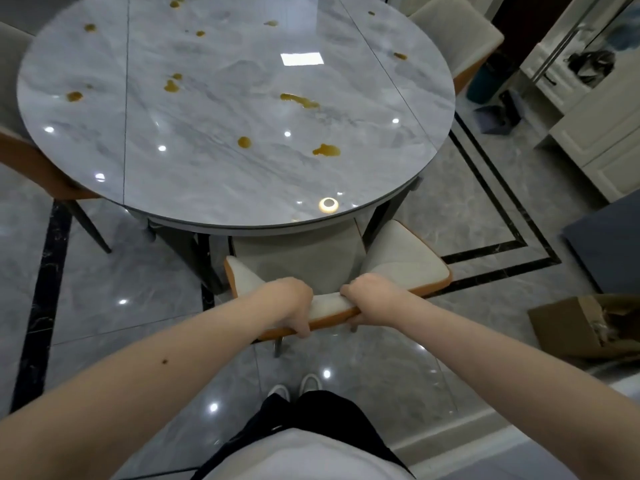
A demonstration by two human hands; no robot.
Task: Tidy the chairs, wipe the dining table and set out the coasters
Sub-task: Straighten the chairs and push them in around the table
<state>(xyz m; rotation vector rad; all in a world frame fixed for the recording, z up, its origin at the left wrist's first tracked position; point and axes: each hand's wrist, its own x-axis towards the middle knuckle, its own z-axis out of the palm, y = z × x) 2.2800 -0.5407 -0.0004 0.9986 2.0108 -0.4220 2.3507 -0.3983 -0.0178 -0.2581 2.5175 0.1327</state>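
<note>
Both hands' fingers point(304, 329) curled over chair point(408, 261) backrest; seat hidden under table point(225, 168).

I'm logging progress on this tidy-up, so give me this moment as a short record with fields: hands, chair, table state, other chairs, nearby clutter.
left hand: left hand grips the top edge of the chair back
right hand: right hand grips the same edge, beside the left
chair: near chair, cream with orange trim, seat partly under the table
table: round grey marble table, not yet wiped
spills: brown spills scattered over the top
coasters: none in view
other chairs: one at the left, one at the far right
clutter: cardboard box on the floor at the right
</note>
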